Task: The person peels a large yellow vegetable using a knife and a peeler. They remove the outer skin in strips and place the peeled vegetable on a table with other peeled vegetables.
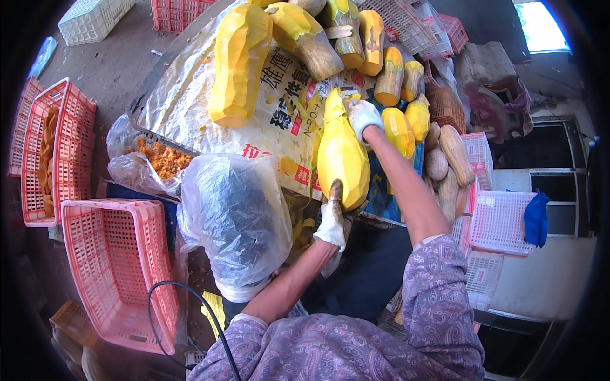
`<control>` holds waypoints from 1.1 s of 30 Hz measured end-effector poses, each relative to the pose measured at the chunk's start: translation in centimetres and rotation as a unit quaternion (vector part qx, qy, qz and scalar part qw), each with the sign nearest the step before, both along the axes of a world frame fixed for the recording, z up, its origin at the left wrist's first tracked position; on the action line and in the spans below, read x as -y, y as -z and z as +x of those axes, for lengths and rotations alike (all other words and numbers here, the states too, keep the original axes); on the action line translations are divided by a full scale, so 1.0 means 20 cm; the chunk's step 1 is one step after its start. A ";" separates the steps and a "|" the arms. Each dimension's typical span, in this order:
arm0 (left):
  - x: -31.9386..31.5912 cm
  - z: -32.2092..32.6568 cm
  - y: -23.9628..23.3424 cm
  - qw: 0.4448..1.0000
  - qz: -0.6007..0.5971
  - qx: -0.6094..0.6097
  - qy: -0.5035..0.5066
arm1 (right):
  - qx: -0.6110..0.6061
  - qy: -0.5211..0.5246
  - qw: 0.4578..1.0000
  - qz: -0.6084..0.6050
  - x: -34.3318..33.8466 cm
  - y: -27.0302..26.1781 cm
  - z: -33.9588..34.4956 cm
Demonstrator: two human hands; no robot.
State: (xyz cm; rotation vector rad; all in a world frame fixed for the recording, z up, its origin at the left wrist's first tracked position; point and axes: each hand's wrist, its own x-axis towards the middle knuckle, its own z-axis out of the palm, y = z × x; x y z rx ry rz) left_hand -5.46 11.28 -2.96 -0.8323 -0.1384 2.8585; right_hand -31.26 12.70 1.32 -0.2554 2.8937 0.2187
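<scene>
A peeled yellow squash [344, 162] stands tilted in front of me, its lower end towards my body. My left hand [335, 214], in a stained white glove, grips its lower end. At the narrow top end is my right hand [363, 116], also gloved, closed around a tool, likely a peeler [350, 89], of which only a small part shows. A strip of peel hangs beside the squash. Beyond it, partly peeled squashes [312, 52] lie on the sheet-covered table [190, 105], along with a large, fully peeled one [240, 66]. More peeled pieces [398, 131] are right of my right hand.
Unpeeled squashes [455, 155] are piled at the right. A plastic-wrapped bulky thing [233, 214] is beside my left forearm. A bag holds orange pulp [164, 159]. Pink crates [114, 266] stand on the left, with a black cable [186, 285] near them; a white crate [500, 224] is at right.
</scene>
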 end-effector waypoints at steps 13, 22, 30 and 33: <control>-0.01 -0.03 -0.01 0.999 -0.015 0.032 -0.006 | 0.137 -0.063 0.985 0.078 0.05 -0.18 0.23; -0.04 -0.04 -0.01 0.999 -0.010 0.045 -0.007 | 0.373 -0.284 0.856 0.220 0.03 -0.70 0.53; -0.07 -0.04 0.04 0.999 -0.028 0.024 -0.020 | 0.019 -0.350 0.882 0.314 -0.05 -0.37 0.10; -0.10 -0.04 0.06 0.999 -0.012 0.043 -0.015 | 0.007 -0.158 0.975 0.156 -0.10 -0.05 0.00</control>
